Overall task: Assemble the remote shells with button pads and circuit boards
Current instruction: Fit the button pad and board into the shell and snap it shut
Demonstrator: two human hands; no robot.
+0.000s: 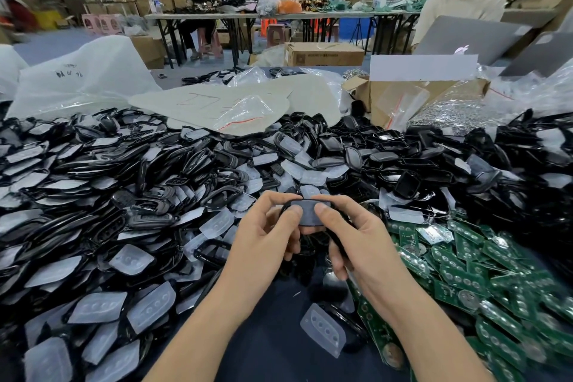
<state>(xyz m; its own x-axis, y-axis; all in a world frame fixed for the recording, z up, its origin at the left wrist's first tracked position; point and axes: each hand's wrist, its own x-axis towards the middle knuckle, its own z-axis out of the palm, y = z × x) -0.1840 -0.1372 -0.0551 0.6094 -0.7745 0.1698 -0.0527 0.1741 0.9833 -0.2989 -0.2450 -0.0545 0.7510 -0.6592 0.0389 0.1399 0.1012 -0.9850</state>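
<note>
Black shells [124, 164] and clear button pads [130, 259] lie heaped past counting, with a smaller heap of green circuit boards [465, 273] at the right; between the two heaps the left hand [266, 236] and right hand [356, 239] together pinch one held shell [308, 211] above one loose pad [324, 329].

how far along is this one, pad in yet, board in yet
Done: a clear button pad looks seated in the black shell. In hand: the left hand and right hand grip that shell, thumbs on the pad. Left: no circuit board shows in it; the green boards lie piled at the right, and a heap of loose shells and pads waits.
</note>
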